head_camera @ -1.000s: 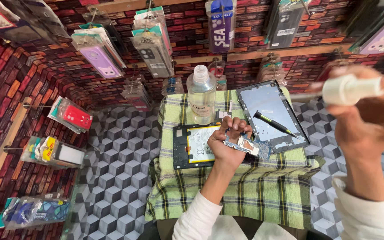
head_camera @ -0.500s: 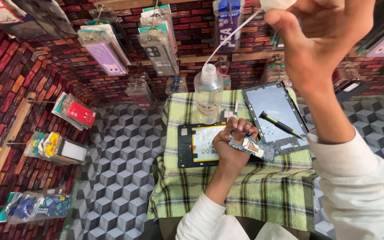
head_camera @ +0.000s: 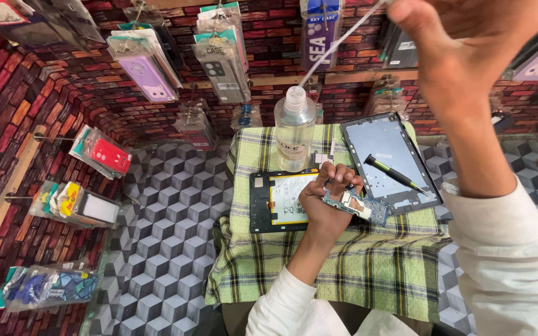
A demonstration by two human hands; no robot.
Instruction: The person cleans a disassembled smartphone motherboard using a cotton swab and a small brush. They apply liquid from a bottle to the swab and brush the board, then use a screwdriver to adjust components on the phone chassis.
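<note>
From the head camera, the left hand (head_camera: 328,202) rested on the green-and-yellow plaid cloth (head_camera: 368,267) that covered the small tabletop, its fingers (head_camera: 339,176) clamped on a small blue-grey circuit board (head_camera: 356,205), which lay at the right edge of the hand, just left of the back cover.

Beside that hand lay an opened black tablet body with a white battery (head_camera: 281,200), flat on the cloth and partly under the knuckles. Behind it stood a clear plastic bottle (head_camera: 294,134), upright, uncapped, with clear liquid filling much of it. A thin white tube (head_camera: 337,42) rose from its neck slantwise to the right hand (head_camera: 468,50), which was raised high near the camera; its fingers were closed about the tube's upper end, though what capped that end was cut off by the frame.

To the right of the bottle lay a grey tablet back cover (head_camera: 384,155), inner face up, with a black-handled screwdriver (head_camera: 395,174) lying across it.

Packaged phone cases (head_camera: 147,68) hung from hooks on the brick-patterned wall.
</note>
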